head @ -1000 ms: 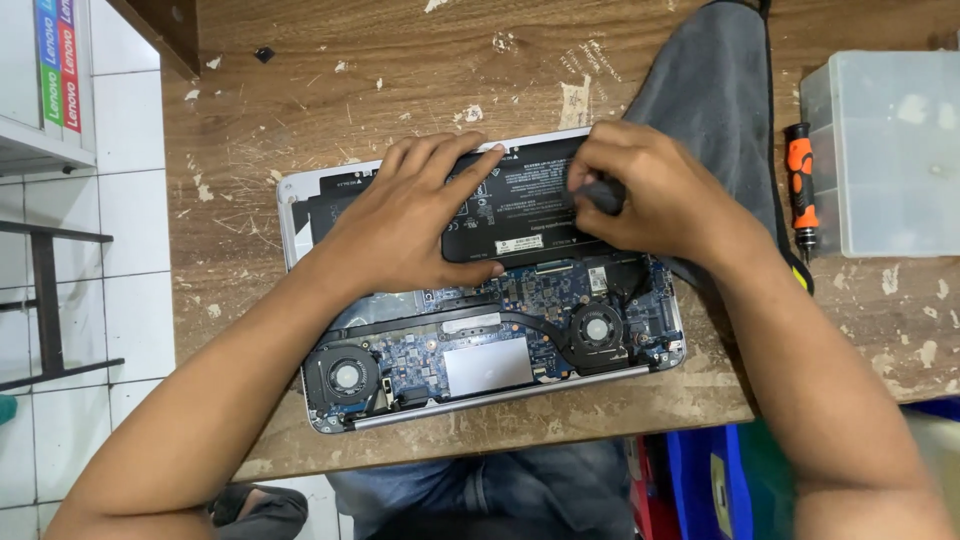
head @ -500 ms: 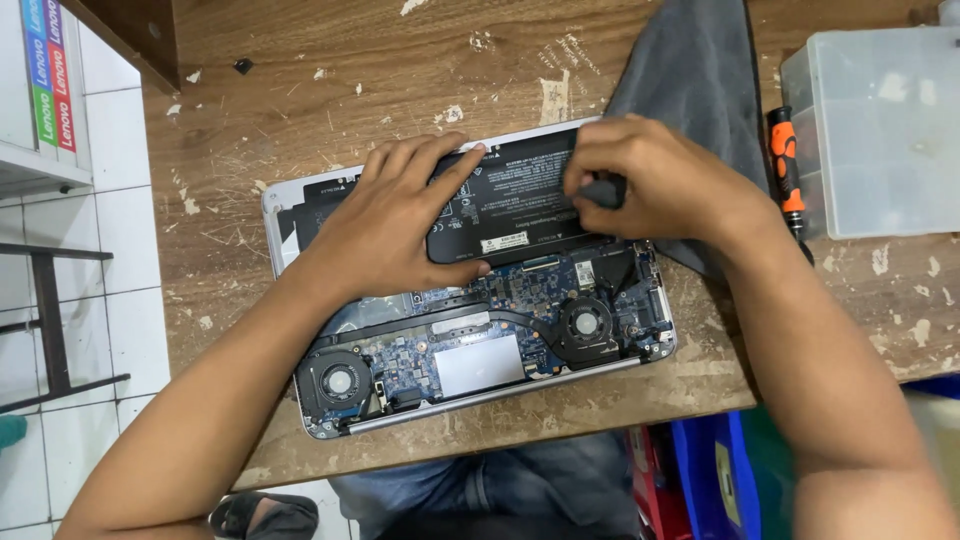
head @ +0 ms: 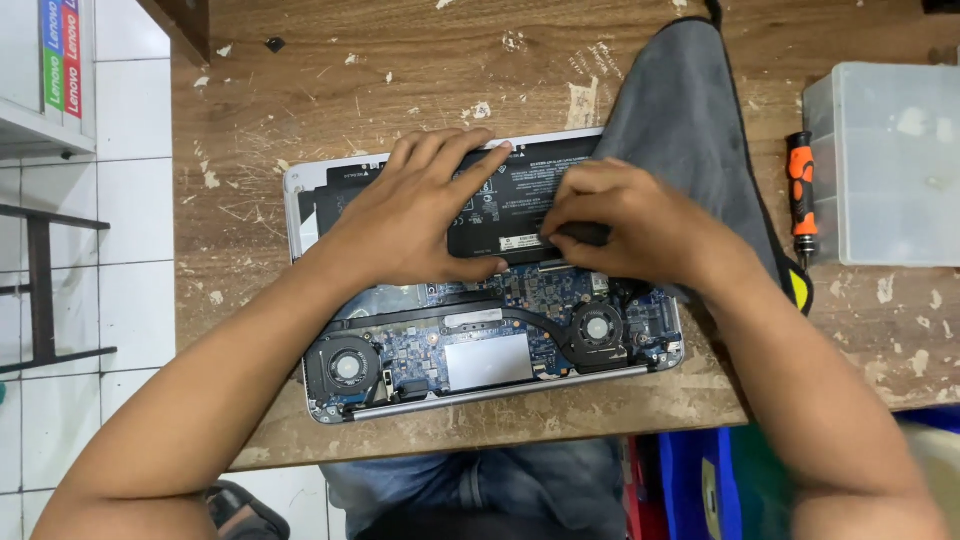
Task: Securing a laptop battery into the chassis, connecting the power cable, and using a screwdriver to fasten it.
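Both grips rest on the flat black battery pack (head: 510, 205) in the far half of the opened silver laptop (head: 480, 300): left hand (head: 415, 215) spread flat, right hand (head: 625, 225) pinching its near edge, which needs a gentle, level lift.

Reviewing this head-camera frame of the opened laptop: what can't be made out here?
- Middle of the flat black battery pack: covered by the left hand.
- What the right hand pinches at the battery's lower edge: hidden by its fingers.
- Right rear corner of the open silver laptop: under the grey cloth.
- Contents of the translucent plastic box: clouded walls, cut off at the right edge.
- Tip of the orange-handled screwdriver: too small.
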